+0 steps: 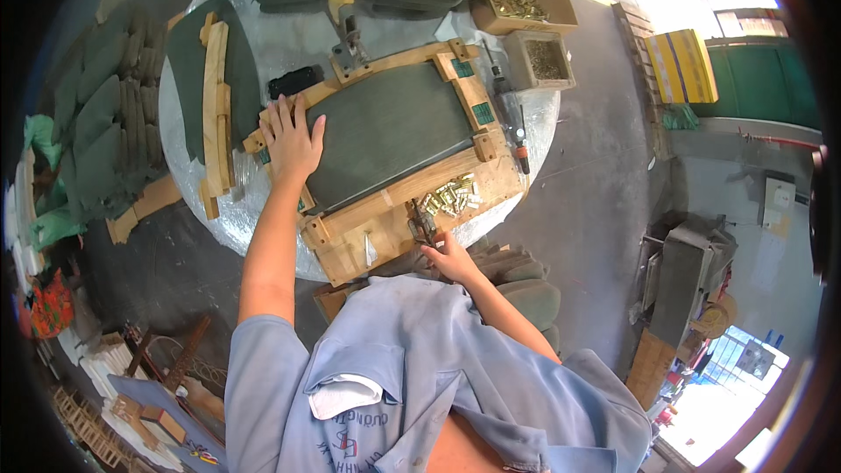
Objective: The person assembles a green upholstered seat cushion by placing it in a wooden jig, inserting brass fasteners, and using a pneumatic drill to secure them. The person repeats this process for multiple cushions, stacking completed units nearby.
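A dark green-grey panel (392, 129) lies in a wooden jig (372, 207) on a round table covered in shiny wrap (198, 201). My left hand (295, 147) rests flat over the jig's left side and the panel's edge, fingers spread. At the near side, my right hand (450, 259) is closed around the handle of a metal toggle clamp (422, 226) fixed to the jig. A small pile of brass-coloured metal fittings (451, 196) sits beside that clamp. Another toggle clamp (349, 45) stands at the jig's far edge.
A powered screwdriver (507, 105) lies right of the jig. Behind it are a tray of screws (540, 60) and a cardboard box (561, 7) of brass-coloured parts. A black object (296, 81) and a second panel with a wooden piece (215, 109) lie left. Stacked panels (109, 96) surround the table.
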`<state>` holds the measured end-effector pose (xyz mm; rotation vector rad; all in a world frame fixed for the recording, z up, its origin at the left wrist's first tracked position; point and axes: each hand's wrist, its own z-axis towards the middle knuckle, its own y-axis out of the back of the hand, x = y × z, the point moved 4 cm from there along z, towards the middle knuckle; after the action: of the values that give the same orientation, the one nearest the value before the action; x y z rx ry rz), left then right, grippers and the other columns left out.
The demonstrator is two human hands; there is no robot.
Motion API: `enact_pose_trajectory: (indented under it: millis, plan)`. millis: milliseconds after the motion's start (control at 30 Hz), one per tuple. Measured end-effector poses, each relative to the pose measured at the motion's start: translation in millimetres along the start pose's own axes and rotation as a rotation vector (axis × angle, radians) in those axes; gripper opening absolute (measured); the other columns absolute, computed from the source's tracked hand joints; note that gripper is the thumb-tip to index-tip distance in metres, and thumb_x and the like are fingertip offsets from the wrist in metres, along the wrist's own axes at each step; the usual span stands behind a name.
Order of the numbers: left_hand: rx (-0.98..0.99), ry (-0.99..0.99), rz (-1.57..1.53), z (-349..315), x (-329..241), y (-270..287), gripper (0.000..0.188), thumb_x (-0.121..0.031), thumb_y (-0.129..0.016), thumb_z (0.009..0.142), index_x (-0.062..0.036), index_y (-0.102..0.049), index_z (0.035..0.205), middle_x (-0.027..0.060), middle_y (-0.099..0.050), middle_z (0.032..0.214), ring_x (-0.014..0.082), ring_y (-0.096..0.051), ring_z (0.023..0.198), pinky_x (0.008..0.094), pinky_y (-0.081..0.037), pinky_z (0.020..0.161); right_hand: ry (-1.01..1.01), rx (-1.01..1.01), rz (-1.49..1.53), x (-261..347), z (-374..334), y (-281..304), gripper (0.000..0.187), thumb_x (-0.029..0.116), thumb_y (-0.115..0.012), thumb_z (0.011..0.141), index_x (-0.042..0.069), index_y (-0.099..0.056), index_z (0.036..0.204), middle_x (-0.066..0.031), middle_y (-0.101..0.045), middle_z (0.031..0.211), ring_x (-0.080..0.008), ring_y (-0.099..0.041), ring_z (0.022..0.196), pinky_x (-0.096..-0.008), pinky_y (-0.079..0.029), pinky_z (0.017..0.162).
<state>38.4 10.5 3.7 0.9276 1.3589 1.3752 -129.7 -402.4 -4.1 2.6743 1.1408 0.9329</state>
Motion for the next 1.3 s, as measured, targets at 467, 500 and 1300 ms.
enact_pose_trajectory:
  millis: [467,500,1300]
  plan:
    - [0.242,-0.623,-0.19,-122,-115,27,0.119,-0.061,-0.082,0.085,-0.0081,-0.024,0.175,0.0208,-0.013,0.183,0.0408,-0.01,0.169,0.0695,-0.007,0.132,0.24,0.049,-0.073,-20,-104,17,0.053,0.049,-0.075,0.102,0.005,-0.067,0.129,-0.0173,-0.075,0.104,-0.0291,-0.075,0.094,-0.0415,-0.058,0.085]
    - [0.269,-0.607,-0.129,-123,-114,21,0.123,-0.061,-0.084,0.082,-0.0086,-0.022,0.175,0.0199,-0.013,0.183,0.0396,-0.009,0.17,0.0693,-0.007,0.133,0.249,-0.033,-0.162,-14,-102,18,0.055,0.051,-0.076,0.1,0.005,-0.066,0.13,-0.0169,-0.075,0.106,-0.0312,-0.074,0.094,-0.0433,-0.058,0.085]
    - [0.28,-0.627,-0.361,-102,-104,31,0.115,-0.029,-0.096,0.069,-0.0225,-0.041,0.169,0.0083,-0.034,0.177,0.029,-0.034,0.162,0.0576,-0.024,0.134,0.49,-0.199,0.41,27,-42,-2,0.014,0.011,-0.071,0.102,0.006,-0.075,0.114,-0.0082,-0.077,0.096,-0.0239,-0.072,0.087,-0.0368,-0.058,0.082]
